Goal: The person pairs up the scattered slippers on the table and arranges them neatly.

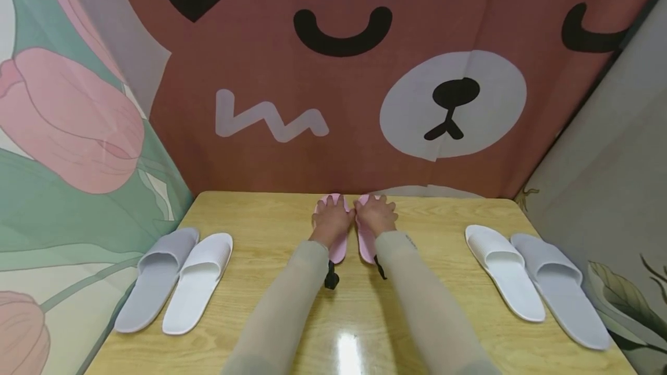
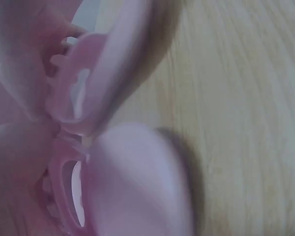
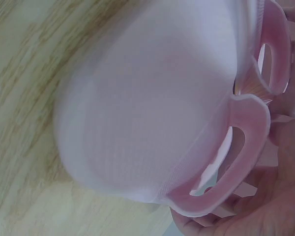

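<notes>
A pair of pink slippers lies side by side at the far edge of the wooden tabletop. My left hand (image 1: 332, 221) grips the left pink slipper (image 1: 340, 250) from above, its fingers spread over the toe end and the thumb on the inner side. The right hand (image 1: 376, 216) holds the right pink slipper (image 1: 366, 246) the same way, thumb toward the other slipper. Both thumbs come close together between the slippers. In the right wrist view, a slotted strap (image 3: 258, 123) shows beside the fingers; the hands hide most of the toe ends.
A grey slipper (image 1: 130, 305) and a white slipper (image 1: 184, 308) lie on the left; another white slipper (image 1: 513, 282) and grey slipper (image 1: 568, 305) lie on the right. A bear-printed cloth (image 1: 260, 62) hangs behind the tabletop (image 1: 260, 219). Printed cloths border both sides.
</notes>
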Motion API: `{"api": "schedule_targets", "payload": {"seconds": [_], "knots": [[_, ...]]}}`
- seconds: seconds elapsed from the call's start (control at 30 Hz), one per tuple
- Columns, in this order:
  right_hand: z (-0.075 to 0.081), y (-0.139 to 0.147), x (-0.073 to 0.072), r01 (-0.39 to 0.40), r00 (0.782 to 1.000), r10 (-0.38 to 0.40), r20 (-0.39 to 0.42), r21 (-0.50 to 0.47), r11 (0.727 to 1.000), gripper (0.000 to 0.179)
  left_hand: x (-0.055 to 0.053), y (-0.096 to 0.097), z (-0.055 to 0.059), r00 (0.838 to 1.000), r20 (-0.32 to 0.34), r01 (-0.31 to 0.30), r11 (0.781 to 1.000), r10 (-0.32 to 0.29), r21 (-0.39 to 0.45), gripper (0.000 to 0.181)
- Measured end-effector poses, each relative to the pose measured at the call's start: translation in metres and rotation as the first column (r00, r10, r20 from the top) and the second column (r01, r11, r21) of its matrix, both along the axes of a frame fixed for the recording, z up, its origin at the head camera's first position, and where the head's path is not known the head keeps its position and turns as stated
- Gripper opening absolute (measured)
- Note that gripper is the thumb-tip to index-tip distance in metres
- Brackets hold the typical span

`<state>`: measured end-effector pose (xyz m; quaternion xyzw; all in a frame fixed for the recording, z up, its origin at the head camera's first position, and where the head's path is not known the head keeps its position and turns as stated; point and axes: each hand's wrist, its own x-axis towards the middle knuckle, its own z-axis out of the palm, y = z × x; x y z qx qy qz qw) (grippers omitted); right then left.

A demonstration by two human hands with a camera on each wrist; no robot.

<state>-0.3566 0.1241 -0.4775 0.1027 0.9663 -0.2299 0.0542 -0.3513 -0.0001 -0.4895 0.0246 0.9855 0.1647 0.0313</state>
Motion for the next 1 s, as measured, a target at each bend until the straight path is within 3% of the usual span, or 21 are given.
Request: {"api": "schedule_targets", "payload": {"seconds": [0.23, 1.0], "knots": [[0.006, 0.001, 0.002, -0.006, 1.000, 0.006, 0.011, 0.014, 1.000, 0.063, 0.000, -0.002, 0.004, 0.999, 0.035, 0.031, 0.999, -0.032, 0.012, 0.073], [0.012, 0.003, 0.003, -0.003, 1.000, 0.003, -0.012, 0.025, 1.000, 0.062, 0.009, -0.006, 0.018, 0.999, 0.041, 0.030, 0.999, -0.031, 0.022, 0.075]]}}
